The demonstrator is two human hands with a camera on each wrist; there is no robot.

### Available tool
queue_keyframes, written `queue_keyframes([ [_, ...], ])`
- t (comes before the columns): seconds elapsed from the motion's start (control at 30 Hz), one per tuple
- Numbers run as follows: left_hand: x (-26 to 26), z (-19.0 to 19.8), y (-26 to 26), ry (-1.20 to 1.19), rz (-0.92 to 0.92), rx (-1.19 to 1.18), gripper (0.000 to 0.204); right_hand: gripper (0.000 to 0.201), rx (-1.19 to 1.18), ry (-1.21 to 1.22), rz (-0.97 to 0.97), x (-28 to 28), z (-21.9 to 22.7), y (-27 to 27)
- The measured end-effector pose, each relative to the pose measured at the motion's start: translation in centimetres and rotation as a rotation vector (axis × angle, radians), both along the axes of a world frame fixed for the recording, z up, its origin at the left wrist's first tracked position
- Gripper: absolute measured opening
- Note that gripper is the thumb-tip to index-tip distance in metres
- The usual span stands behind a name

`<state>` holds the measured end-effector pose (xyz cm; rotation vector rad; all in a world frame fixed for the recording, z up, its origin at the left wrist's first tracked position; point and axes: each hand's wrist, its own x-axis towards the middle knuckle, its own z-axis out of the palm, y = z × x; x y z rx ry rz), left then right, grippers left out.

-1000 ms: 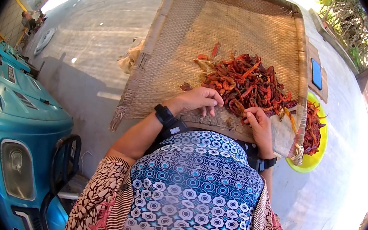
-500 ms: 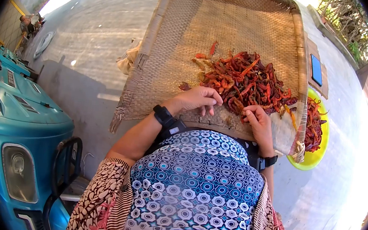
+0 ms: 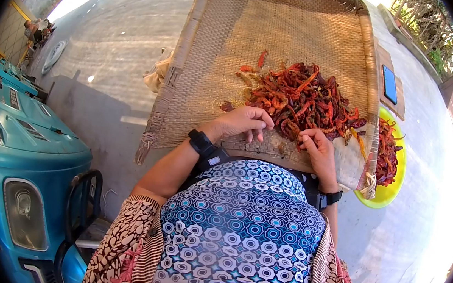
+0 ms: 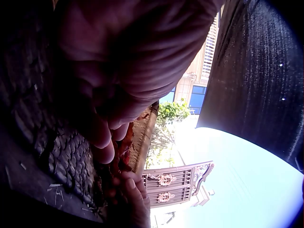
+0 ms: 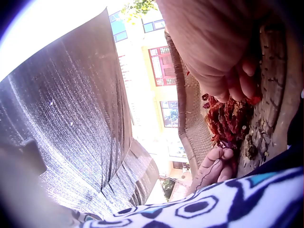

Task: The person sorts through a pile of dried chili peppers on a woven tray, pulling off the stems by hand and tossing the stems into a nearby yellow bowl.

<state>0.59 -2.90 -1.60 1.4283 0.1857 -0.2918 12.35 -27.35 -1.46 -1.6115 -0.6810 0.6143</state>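
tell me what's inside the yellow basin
Dried-looking red peppers lie heaped in the yellow basin. They cover its bottom, so anything beneath them can't be seen, and the woven tray hides its left part.

In the head view, the woven tray point(image 3: 283, 26) is showing slightly farther left and the blue machine point(image 3: 29, 132) slightly lower.

Before you, at 12 o'clock: one woven tray point(image 3: 218, 58), tan, with a raised rim. Directly on it: one heap of red chillies point(image 3: 310, 103), toward your 1 o'clock; stray red pieces point(image 3: 261, 59) at the heap's 10 o'clock; one yellowish pod point(image 3: 358, 144) at its 4 o'clock.
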Motion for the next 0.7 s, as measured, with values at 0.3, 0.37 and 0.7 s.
queue_keyframes([
  [0.3, -0.04, -0.21, -0.03, -0.013, 0.012, -0.018, 0.019, 0.015, -0.004, -0.002, 0.005, 0.02, 0.02, 0.03],
  [0.37, -0.09, -0.01, -0.06, -0.014, 0.013, -0.016, 0.019, 0.015, -0.005, -0.007, 0.005, 0.04, -0.03, 0.02],
  [0.7, -0.05, -0.50, 0.07, -0.018, 0.021, -0.026, 0.019, 0.016, -0.012, -0.008, 0.011, 0.12, -0.21, -0.02],
])
